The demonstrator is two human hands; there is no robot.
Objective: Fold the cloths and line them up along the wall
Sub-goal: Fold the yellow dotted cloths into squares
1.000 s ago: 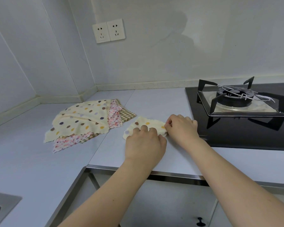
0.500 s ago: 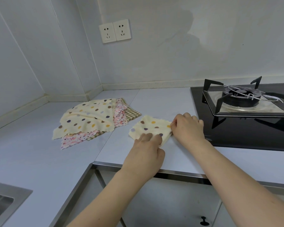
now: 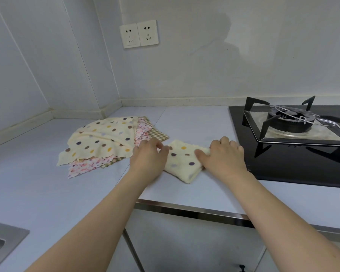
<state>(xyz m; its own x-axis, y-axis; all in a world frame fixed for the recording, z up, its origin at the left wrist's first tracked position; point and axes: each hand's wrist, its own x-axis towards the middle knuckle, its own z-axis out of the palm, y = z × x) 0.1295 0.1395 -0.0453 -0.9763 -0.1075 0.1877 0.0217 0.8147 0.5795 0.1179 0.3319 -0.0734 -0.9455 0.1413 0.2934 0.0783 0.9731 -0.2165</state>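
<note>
Your left hand sits at the 9 o'clock edge of the folded cloth, fingers curled and pinching its far left corner. Your right hand rests on the 3 o'clock edge of that same cloth, thumb laid across the top, fingers bent over the side; whether they grip or only press you cannot tell from this angle.

From your head camera, the folded cloth is cream with coloured dots, a small thick square lying flat on the counter between your two hands, near the front edge and well apart from the back wall. Its nearest corner points toward 6 o'clock.

At 9 o'clock from the folded cloth lies the pile of unfolded cloths, just beside your left hand. On top is a cream dotted cloth, rumpled across its middle. Under it a pink flowered cloth shows along the pile's near and right edges, and a green checked cloth peeks out at the right corner.

At 3 o'clock from your right hand is the black stove, its burner at about 2 o'clock. Two sockets sit on the wall at 12 o'clock. A sink corner shows at 8 o'clock.
</note>
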